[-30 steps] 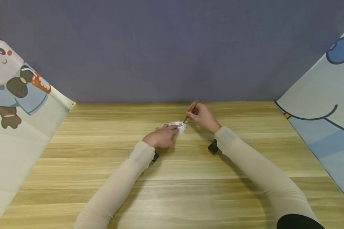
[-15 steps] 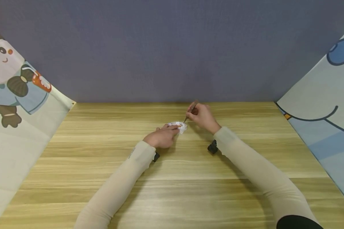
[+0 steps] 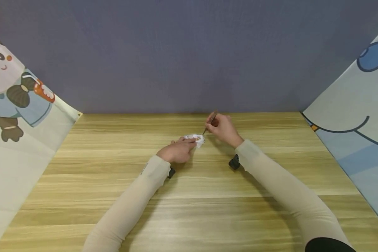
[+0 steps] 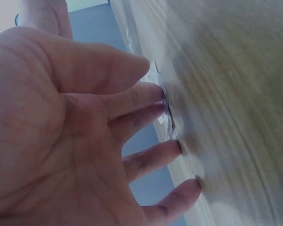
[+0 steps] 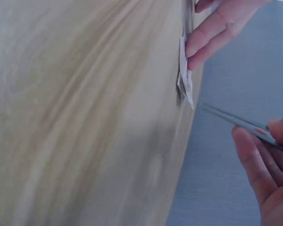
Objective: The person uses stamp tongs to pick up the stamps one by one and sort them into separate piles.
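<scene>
Near the table's far side lies a small white piece of paper (image 3: 200, 139) with colourful print and uneven edges. My left hand (image 3: 176, 152) presses on its left part with extended fingers. The left wrist view shows these fingertips (image 4: 156, 90) on the paper, the little finger down on the wood. Between thumb and fingers, my right hand (image 3: 224, 131) pinches slim metal tweezers (image 3: 212, 118), slanted down to the paper's upper right edge. In the right wrist view, the tweezers (image 5: 243, 125) point at the paper's near end, their tips slightly apart. My left fingers hide part of the paper.
The wood-grain table (image 3: 189, 217) spreads out in front of me. A plain grey-blue wall panel (image 3: 189, 56) rises along its far edge, close behind my right hand. Cartoon-printed panels stand at the left (image 3: 22, 105) and right (image 3: 359, 105).
The tweezers' tips have shifted very slightly to the right along the paper's edge. My left hand stays in place on the paper.
</scene>
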Demonstrator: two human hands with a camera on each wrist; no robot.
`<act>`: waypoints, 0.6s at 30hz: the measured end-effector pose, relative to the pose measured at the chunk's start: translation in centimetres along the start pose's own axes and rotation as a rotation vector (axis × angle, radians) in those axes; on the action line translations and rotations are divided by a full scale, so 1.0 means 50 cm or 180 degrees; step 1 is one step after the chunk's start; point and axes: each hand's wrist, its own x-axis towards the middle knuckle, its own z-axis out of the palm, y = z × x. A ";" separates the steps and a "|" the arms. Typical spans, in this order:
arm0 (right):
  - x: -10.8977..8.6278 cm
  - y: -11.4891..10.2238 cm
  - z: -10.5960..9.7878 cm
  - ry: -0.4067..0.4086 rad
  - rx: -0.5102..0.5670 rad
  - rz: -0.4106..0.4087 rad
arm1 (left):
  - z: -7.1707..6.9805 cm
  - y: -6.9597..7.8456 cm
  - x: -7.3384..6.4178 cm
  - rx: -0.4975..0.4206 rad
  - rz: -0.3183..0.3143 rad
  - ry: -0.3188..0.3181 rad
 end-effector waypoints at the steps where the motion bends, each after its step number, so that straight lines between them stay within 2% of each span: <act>1: 0.000 0.000 0.001 0.0008 -0.0021 0.0006 | 0.000 0.000 0.000 -0.0005 -0.0007 0.0002; 12: 0.001 0.007 0.006 -0.0035 0.0013 0.0018 | 0.001 0.000 0.002 -0.0016 -0.0003 0.0021; 18: -0.002 0.008 0.008 -0.0054 -0.0082 0.0122 | 0.001 0.002 0.000 -0.0035 -0.0022 0.0021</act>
